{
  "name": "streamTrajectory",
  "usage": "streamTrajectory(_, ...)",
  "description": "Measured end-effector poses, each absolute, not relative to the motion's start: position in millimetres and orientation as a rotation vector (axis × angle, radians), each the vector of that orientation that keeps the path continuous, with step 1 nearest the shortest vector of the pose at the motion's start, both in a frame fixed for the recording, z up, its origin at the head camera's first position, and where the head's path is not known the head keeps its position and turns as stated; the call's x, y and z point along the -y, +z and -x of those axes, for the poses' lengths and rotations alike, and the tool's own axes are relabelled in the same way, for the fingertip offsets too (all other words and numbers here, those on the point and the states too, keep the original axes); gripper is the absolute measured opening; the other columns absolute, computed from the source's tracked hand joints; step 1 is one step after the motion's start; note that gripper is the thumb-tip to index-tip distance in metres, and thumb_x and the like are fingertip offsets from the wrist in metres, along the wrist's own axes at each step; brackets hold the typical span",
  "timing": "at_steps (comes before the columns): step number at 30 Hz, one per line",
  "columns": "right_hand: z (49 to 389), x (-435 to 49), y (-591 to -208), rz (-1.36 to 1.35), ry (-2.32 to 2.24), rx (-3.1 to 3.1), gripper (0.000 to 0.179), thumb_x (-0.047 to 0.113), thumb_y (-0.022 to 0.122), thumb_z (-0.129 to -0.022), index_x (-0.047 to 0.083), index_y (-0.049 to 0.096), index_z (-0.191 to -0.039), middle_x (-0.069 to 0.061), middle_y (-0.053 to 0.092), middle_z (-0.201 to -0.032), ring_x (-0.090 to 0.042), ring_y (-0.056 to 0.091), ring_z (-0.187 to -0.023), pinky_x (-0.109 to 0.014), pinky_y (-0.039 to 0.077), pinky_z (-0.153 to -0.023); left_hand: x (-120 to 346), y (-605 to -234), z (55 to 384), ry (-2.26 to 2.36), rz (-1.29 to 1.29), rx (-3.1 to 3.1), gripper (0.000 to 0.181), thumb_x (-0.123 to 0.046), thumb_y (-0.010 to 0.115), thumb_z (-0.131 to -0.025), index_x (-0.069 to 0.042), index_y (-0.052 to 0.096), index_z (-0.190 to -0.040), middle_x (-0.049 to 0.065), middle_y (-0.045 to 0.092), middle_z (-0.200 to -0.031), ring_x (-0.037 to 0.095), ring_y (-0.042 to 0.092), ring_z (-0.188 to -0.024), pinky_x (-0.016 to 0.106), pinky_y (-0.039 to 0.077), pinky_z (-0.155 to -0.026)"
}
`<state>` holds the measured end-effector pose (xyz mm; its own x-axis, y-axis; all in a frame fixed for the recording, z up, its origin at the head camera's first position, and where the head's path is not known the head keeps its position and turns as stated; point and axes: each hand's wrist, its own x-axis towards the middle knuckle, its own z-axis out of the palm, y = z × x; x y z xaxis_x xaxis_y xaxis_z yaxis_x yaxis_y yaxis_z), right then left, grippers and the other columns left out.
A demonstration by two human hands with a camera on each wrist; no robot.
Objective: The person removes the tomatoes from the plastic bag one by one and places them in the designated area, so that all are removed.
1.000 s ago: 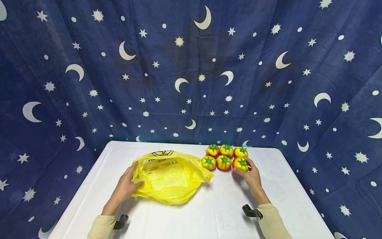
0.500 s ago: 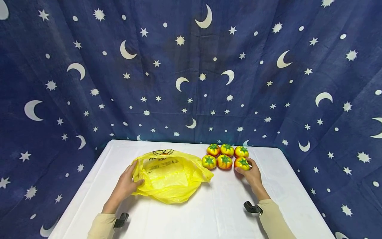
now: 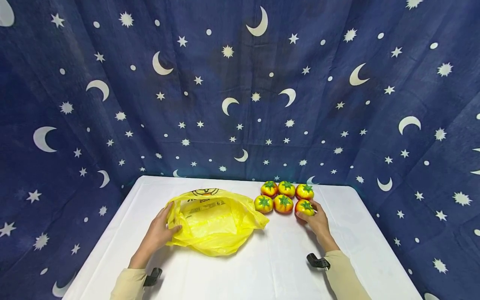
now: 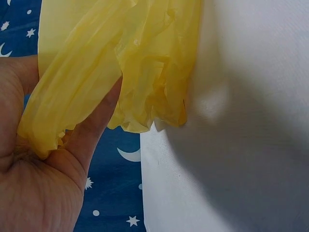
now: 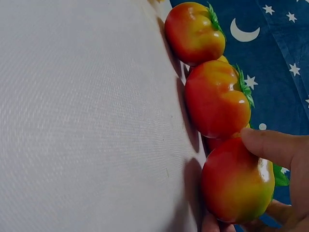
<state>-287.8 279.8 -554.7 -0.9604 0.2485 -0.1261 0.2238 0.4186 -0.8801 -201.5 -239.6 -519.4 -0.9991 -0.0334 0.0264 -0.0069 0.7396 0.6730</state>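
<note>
A yellow plastic bag [image 3: 211, 225] lies on the white table with its mouth spread open. My left hand [image 3: 159, 230] holds the bag's left edge, thumb over the rim. Close up in the left wrist view, the thin yellow film [image 4: 77, 77] passes between thumb and fingers. To the bag's right stand several red-yellow tomatoes with green leafy tops, in two rows. My right hand [image 3: 318, 218] grips the front right tomato [image 3: 304, 207], thumb on its near left side and fingers round its right. Beside it are the front middle tomato [image 3: 283, 204] and the front left one [image 3: 263, 204].
Three more tomatoes form the back row, near the table's far edge: left [image 3: 269, 188], middle [image 3: 286, 188] and right [image 3: 304, 191]. The bag's right corner reaches close to the front left tomato. A dark blue curtain [image 3: 240, 108] with moons and stars hangs behind the table [image 3: 255, 271].
The head view has shifted slightly. My right hand stays round the front right tomato, which sits a touch nearer to me. My left hand and the bag look the same.
</note>
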Motion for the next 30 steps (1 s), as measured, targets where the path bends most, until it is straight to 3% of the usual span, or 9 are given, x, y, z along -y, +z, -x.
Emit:
streamTrajectory(18, 283.9, -280.2, -554.7, 0.407, 1.61, 2.678, 0.087, 0.029, 0.075, -0.085, 0.006, 0.026, -0.152, -0.028, 0.031, -0.153, -0.046, 0.033, -0.141, -0.056, 0.025, -0.119, 243.0, -517.5, 197.4, -1.129, -0.03, 2.898, 0.087, -0.017, 0.07, -0.089, -0.007, 0.018, -0.157, 0.026, 0.024, -0.158, 0.05, 0.025, -0.143, 0.065, 0.025, -0.115)
streamTrajectory(23, 279.1, -282.9, -549.6, 0.392, 1.559, 2.707, 0.088, 0.028, 0.075, -0.085, 0.006, 0.024, -0.153, -0.027, 0.03, -0.154, -0.045, 0.031, -0.142, -0.058, 0.026, -0.118, 242.8, -518.7, 196.3, -1.113, 0.008, 2.854, 0.081, -0.017, 0.071, -0.088, -0.011, 0.026, -0.156, 0.026, 0.03, -0.155, 0.051, 0.03, -0.141, 0.067, 0.029, -0.112)
streamTrajectory(30, 268.5, -281.4, -541.5, 0.201, 1.282, 2.754, 0.089, 0.033, 0.075, -0.085, 0.007, 0.024, -0.153, -0.028, 0.025, -0.156, -0.046, 0.023, -0.145, -0.061, 0.021, -0.119, 246.6, -527.9, 190.2, -1.106, 0.119, 2.671, 0.062, -0.016, 0.073, -0.086, -0.013, 0.05, -0.144, 0.023, 0.03, -0.156, 0.054, 0.035, -0.136, 0.072, 0.035, -0.103)
